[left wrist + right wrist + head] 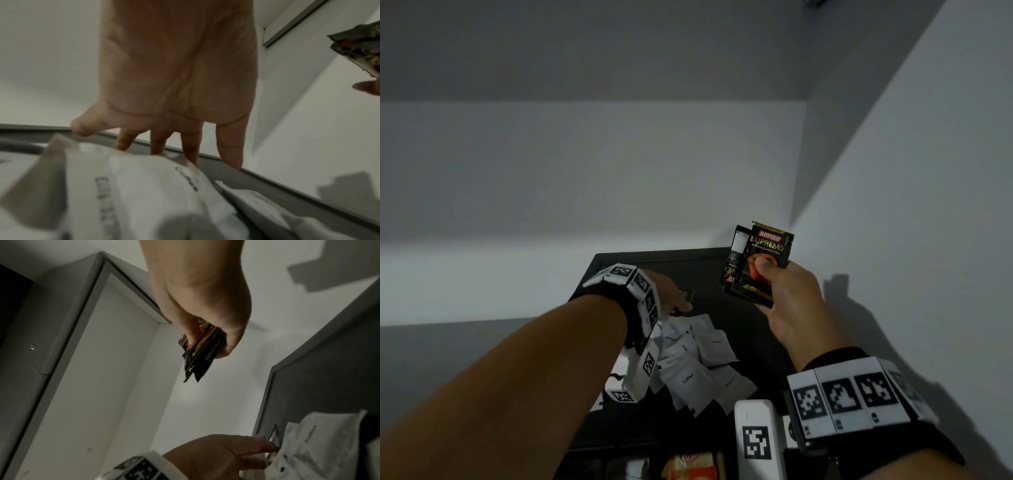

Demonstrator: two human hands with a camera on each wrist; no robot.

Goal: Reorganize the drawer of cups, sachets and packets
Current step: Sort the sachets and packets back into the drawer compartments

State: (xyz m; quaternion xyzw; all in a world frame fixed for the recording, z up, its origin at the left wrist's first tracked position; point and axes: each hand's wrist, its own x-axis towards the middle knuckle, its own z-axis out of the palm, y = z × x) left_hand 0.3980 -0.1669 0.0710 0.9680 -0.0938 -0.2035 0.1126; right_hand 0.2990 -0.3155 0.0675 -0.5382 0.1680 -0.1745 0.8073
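Note:
My right hand (774,277) holds a few black Kopiko Supremo sachets (767,246) up above the back right corner of the dark drawer (750,329), thumb on the front one. The right wrist view shows the same black sachets (197,360) pinched in that hand. My left hand (671,291) reaches down into the drawer with straight fingers (230,154). Its fingertips touch a small dark sachet (275,437) standing behind a loose heap of white coffee sachets (698,363). The heap (144,186) hides the tips of the middle fingers.
White cabinet walls (911,205) close in the drawer at the back and right. An orange and yellow packet (693,466) lies at the near edge of the head view. The drawer's grey rim (267,180) runs behind my left fingers.

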